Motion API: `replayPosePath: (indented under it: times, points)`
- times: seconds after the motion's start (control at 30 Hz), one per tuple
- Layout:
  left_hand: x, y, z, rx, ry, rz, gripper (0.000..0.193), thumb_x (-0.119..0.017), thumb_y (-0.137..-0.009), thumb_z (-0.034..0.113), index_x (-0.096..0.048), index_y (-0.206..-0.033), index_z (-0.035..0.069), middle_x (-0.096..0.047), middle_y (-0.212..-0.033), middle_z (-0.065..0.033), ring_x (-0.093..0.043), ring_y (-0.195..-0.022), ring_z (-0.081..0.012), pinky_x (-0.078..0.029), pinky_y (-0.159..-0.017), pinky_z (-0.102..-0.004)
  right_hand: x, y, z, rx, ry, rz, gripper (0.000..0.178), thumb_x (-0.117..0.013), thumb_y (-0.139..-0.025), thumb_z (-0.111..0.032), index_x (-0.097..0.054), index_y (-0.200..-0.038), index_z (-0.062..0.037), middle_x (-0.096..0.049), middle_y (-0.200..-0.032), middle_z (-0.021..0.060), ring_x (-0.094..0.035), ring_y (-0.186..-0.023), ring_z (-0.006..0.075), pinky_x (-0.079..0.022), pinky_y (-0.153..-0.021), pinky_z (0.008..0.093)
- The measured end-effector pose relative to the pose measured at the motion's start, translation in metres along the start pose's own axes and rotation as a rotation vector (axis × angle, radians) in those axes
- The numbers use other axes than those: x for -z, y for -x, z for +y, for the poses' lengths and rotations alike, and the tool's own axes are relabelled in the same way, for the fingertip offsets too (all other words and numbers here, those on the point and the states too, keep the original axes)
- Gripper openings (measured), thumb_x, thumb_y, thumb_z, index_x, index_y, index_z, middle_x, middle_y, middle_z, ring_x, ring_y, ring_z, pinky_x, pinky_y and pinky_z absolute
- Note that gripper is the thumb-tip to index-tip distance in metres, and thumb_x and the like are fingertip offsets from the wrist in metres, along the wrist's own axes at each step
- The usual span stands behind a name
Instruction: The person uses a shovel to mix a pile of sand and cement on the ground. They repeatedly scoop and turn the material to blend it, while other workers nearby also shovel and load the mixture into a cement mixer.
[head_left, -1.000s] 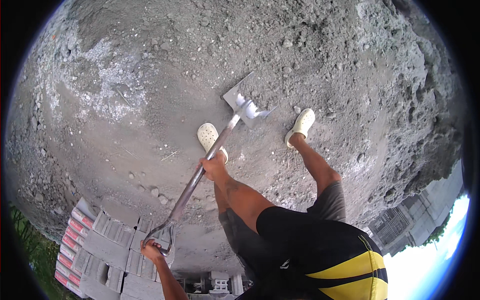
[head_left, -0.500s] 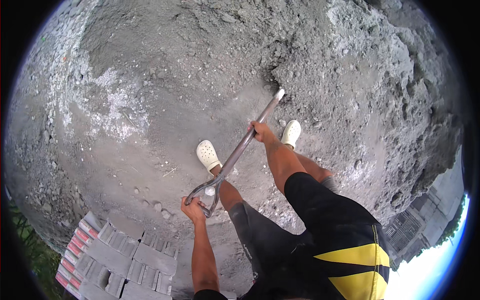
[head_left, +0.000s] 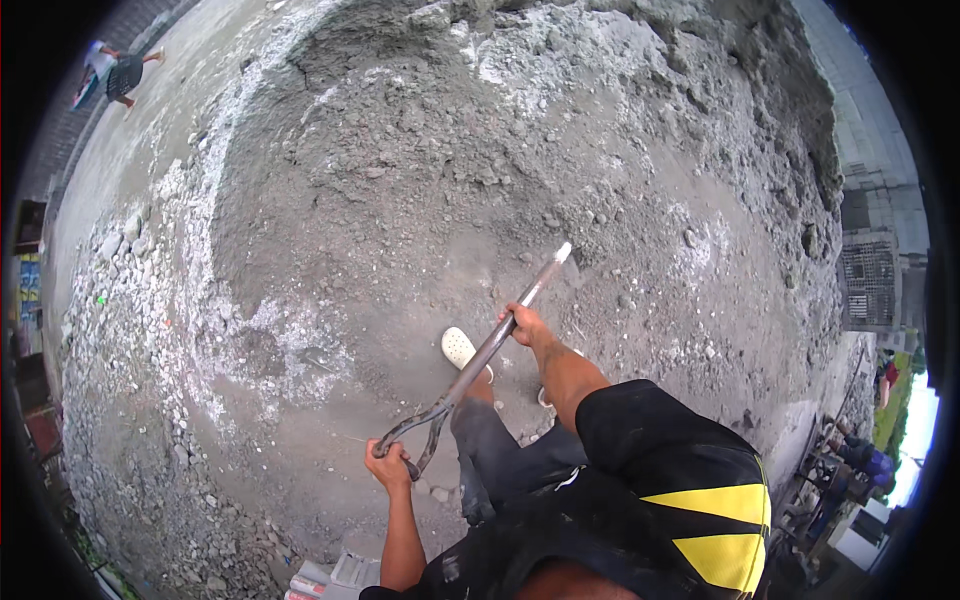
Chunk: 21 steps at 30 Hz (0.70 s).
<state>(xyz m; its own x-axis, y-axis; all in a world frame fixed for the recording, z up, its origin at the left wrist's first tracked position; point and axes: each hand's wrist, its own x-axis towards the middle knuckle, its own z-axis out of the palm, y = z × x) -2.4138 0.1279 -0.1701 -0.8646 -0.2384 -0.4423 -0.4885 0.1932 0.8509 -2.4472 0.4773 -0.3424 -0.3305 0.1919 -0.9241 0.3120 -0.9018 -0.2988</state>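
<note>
A shovel (head_left: 482, 362) with a brown metal shaft and a forked, looped grip slants across the middle of the view. My left hand (head_left: 389, 465) is closed around the crossbar of that grip. Farther up the shaft, my right hand (head_left: 525, 325) is wrapped round it. The shaft's far end is whitish and stands over loose grey sand (head_left: 440, 215); the blade there is hard to make out. One cream clog (head_left: 459, 347) shows left of the shaft, and my other foot is mostly hidden by my right arm.
A high, crumbly sand bank (head_left: 690, 60) rises at the far right. Loose stones (head_left: 125, 240) lie along the left. Concrete blocks (head_left: 345, 575) sit at the lower edge. A person (head_left: 115, 75) walks at the far left; a grey crate (head_left: 868, 280) stands right.
My view has tilted up, bringing in the walking person and more of the bank. Most of the blocks have dropped out of view. Both hands still grip the shovel, and my feet have shifted.
</note>
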Motion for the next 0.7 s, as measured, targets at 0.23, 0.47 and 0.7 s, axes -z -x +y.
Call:
replayPosePath:
  times: [0.23,0.47,0.7]
  points:
    - [0.002,0.055,0.043,-0.361,-0.329,-0.347,0.012,-0.057,-0.062,0.003,-0.047,-0.067,0.001,-0.052,-0.054,-0.0055,-0.051,-0.046,-0.0126,-0.04,-0.045,-0.0262,0.13,0.089,0.036,0.068,-0.496,-0.057,0.005,-0.047,-0.083,-0.007,-0.044,-0.084,-0.0034,-0.045,-0.071,0.0072,-0.048,-0.065,0.0189,-0.047,-0.066,0.0361]
    - [-0.11,0.191,0.046,-0.797,-0.548,-1.005,0.016,-0.063,-0.06,0.006,-0.049,-0.066,0.002,-0.054,-0.057,-0.0086,-0.053,-0.048,-0.0142,-0.041,-0.045,-0.0286,0.377,0.166,0.12,0.28,-1.054,0.233,0.007,-0.049,-0.078,-0.008,-0.045,-0.073,-0.0055,-0.045,-0.065,0.0052,-0.046,-0.062,0.0191,-0.045,-0.065,0.0328]
    - [-0.202,0.364,0.027,-1.278,-0.12,-1.778,0.02,-0.061,-0.053,0.011,-0.045,-0.065,0.007,-0.045,-0.058,-0.0074,-0.048,-0.053,-0.0288,-0.039,-0.049,-0.0357,0.61,0.366,0.198,0.87,-1.477,0.393,0.01,-0.048,-0.064,-0.01,-0.039,-0.06,-0.0102,-0.04,-0.053,0.0009,-0.043,-0.045,0.0133,-0.043,-0.047,0.0257]
